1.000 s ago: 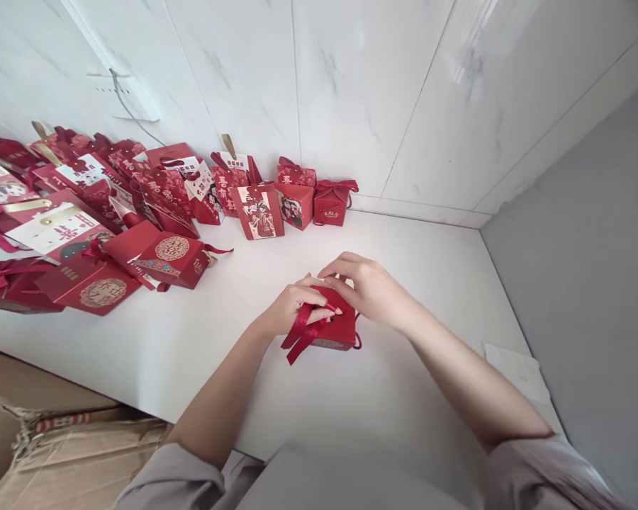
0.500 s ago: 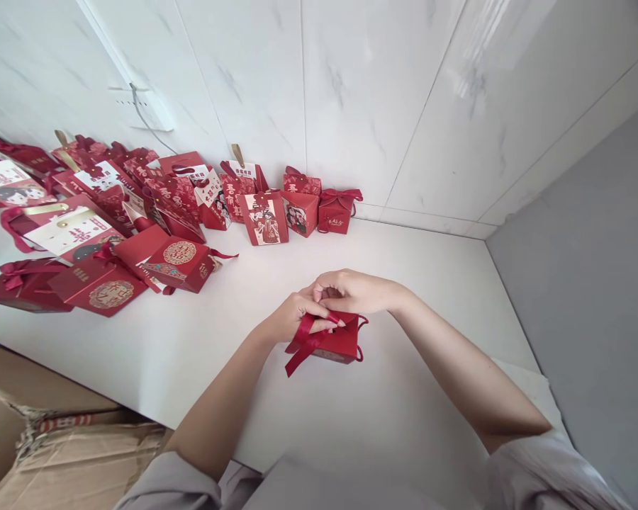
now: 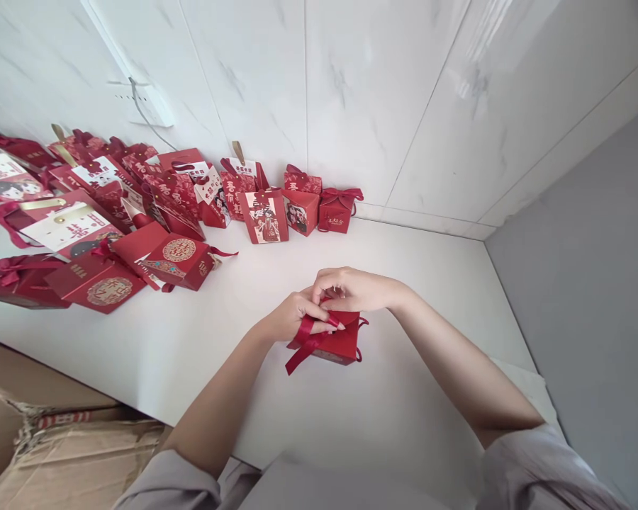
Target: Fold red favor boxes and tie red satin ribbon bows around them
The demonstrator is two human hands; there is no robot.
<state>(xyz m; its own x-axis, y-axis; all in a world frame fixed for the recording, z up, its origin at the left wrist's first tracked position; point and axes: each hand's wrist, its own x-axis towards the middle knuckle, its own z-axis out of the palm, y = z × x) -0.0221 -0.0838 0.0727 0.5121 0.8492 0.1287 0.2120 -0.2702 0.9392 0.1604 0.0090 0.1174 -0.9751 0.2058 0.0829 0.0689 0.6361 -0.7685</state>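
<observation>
A small red gift box rests on the white table in front of me, with cord loops at its right side. Dark red ribbon lies over its top, one tail hanging past the front left edge. My left hand is closed on this ribbon at the box's upper left, the ribbon passing between its fingers. Over the back of the box, my right hand is bent with its fingertips pinched close to the left hand. What those fingertips hold is hidden behind the hand.
Many red gift boxes crowd the table's left and back. A small ribbon-tied box ends the back row. A marbled tile wall with a socket stands behind; a grey panel borders the right. Cardboard lies lower left.
Both hands stay at the box almost unmoved. The right hand's fingers have shifted slightly, and the view has moved a little.
</observation>
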